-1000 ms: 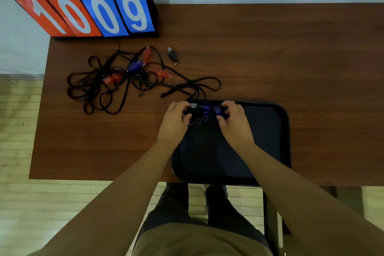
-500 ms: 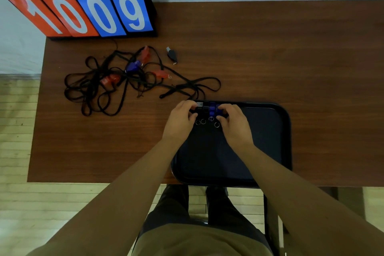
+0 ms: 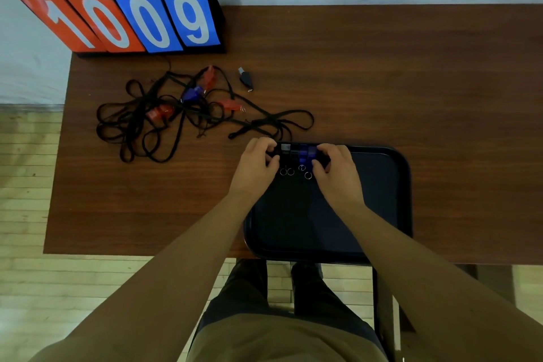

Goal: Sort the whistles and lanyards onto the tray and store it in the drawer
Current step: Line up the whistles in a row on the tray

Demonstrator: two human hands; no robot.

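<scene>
The left hand [image 3: 255,164] and the right hand [image 3: 338,169] sit at the far edge of the tray [image 3: 382,185], one at each end of a short row of whistles [image 3: 296,153]. Both have their fingers curled in, and each appears to pinch the whistle at its own end. A second ago the hands were further apart, with the whistles loosely spaced between them. They have since closed in and squeezed the pieces side by side. The dark ones now lie nearest the left hand, the blue ones lie nearest the right, and their small split rings [image 3: 286,172] point back toward the wrists. Over the last half second the gap has hardly changed, so the tidying of this group looks finished — the hands seem to be steadying it rather than moving it.

That leaves most of the task undone. Beyond the left hand and out to its left lies the tangle of lanyards [image 3: 164,123], with three red whistles [image 3: 160,112] and a blue whistle [image 3: 192,93] caught in it. One strap loop comes close to the left fingertips. A loose black whistle [image 3: 246,79] lies further out, straight ahead of the left hand, on the bare table [image 3: 411,82]. Behind the wrists most of the tray is free, so there is room for the lanyards. The tangle will probably need picking apart first — the straps cross many times. No drawer is in view.
</scene>
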